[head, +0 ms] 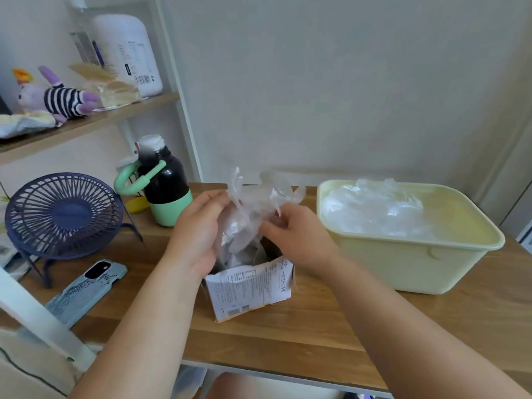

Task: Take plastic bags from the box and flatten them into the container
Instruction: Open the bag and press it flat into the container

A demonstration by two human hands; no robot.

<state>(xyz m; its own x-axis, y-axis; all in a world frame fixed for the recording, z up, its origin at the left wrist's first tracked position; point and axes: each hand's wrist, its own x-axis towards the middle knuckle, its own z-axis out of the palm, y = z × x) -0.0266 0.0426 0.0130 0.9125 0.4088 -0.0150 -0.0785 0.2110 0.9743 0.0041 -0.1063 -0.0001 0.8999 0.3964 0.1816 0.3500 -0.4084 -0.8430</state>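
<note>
A small white printed cardboard box (250, 289) stands open on the wooden desk, with crumpled clear plastic bags (247, 214) rising out of its top. My left hand (198, 228) grips the bunch from the left side, fingers curled round the plastic. From the right, my right hand (296, 234) pinches the same bunch just above the box. A pale yellow container (408, 254) sits to the right, holding a layer of clear bags (374, 211).
A black and mint bottle (164, 185) stands behind the box. A dark blue desk fan (63, 217) and a phone (86, 289) lie at the left. A shelf (86, 122) with a plush toy and a white jug hangs above them.
</note>
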